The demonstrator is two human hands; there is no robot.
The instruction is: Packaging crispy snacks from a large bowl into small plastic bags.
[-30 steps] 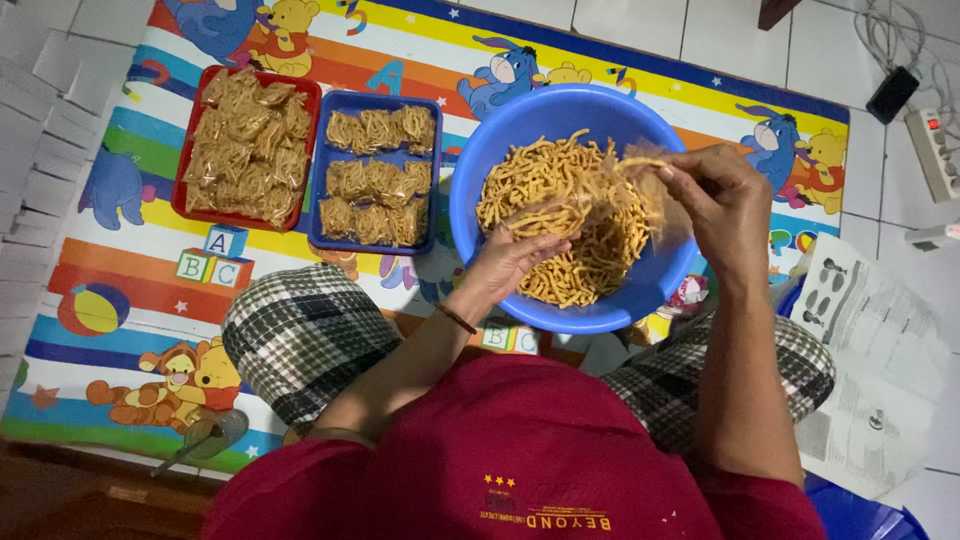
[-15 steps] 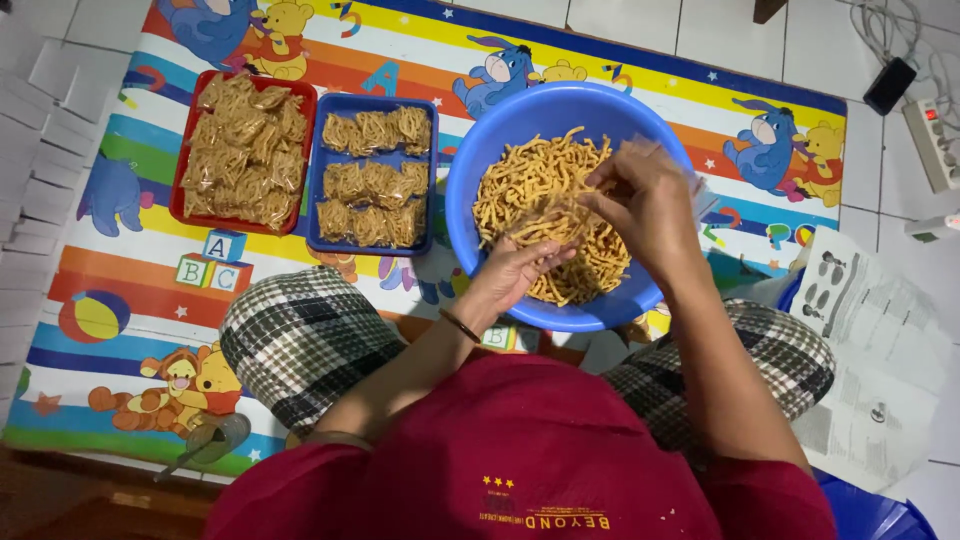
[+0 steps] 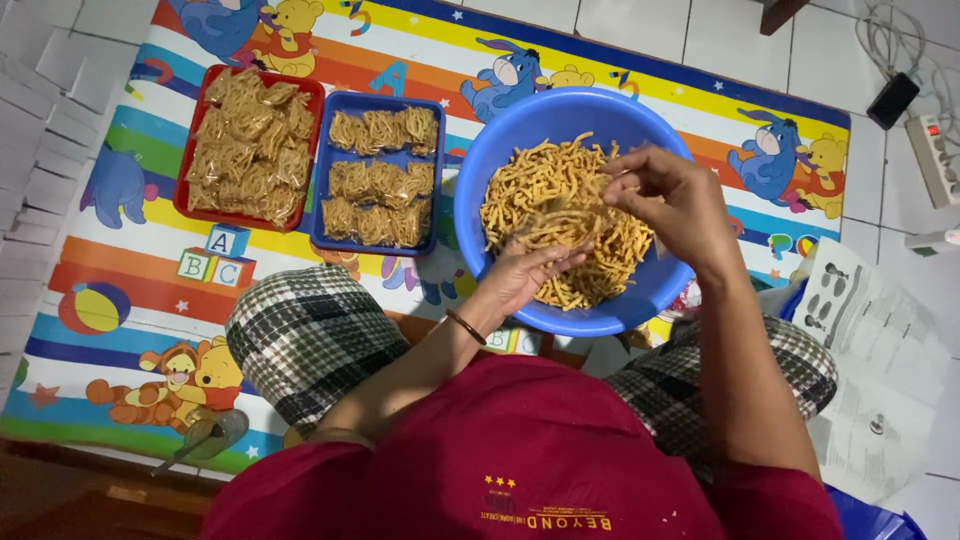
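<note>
The blue basin (image 3: pixel 500 150), centre frame on the cartoon mat (image 3: pixel 120 300), holds loose fried noodle sticks (image 3: pixel 555 215). The right hand (image 3: pixel 675 200) pinches a few strands; the left hand (image 3: pixel 525 272) cups open beneath. Brittle strands could snap or spill over the rim

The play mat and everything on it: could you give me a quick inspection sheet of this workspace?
Surface: colourful cartoon play mat on a white tiled floor.
Job's things: blue bowl of yellow fried noodle sticks; blue tray with six noodle bundles; red tray piled with bundles.
Clutter: printed paper sheets at the right.
Grippers: left hand palm-up in the bowl under the sticks; right hand pinching sticks above it.
Cables: power strip, black adapter and white cord at the upper right.
Surroundings: stacked white boxes at the left.
</note>
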